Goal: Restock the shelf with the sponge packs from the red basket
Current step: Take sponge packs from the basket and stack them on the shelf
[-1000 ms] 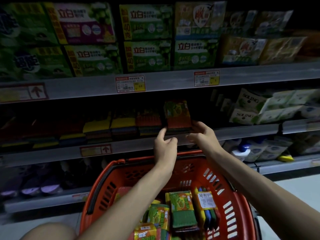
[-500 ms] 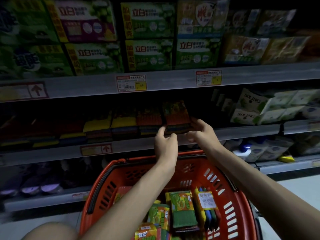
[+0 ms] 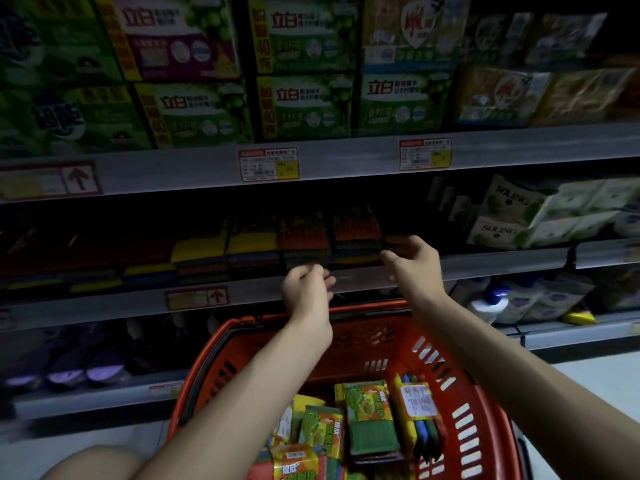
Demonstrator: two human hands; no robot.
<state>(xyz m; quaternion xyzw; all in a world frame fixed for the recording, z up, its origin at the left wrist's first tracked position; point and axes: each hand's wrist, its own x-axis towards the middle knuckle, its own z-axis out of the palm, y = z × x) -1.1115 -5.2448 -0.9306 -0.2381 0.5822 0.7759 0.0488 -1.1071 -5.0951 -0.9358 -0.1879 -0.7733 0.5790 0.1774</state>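
Note:
The red basket (image 3: 464, 362) stands in front of me with several sponge packs (image 3: 369, 415) lying in it. On the middle shelf (image 3: 145, 299) a row of sponge packs lies flat, and the rightmost stack (image 3: 356, 233) has an orange pack on top. My right hand (image 3: 412, 263) hovers just right of that stack with fingers spread and nothing in it. My left hand (image 3: 306, 294) hangs lower, in front of the shelf edge, with loosely curled fingers and nothing held.
Green detergent boxes (image 3: 304, 74) fill the top shelf above the price tags (image 3: 268, 164). White Soling packs (image 3: 512, 216) sit to the right of the sponges. Bottles (image 3: 491, 299) and dark items occupy the lower shelf behind the basket.
The pack held upright at the stack now lies flat on it. Both hands have let go; the left has dropped back below the shelf edge.

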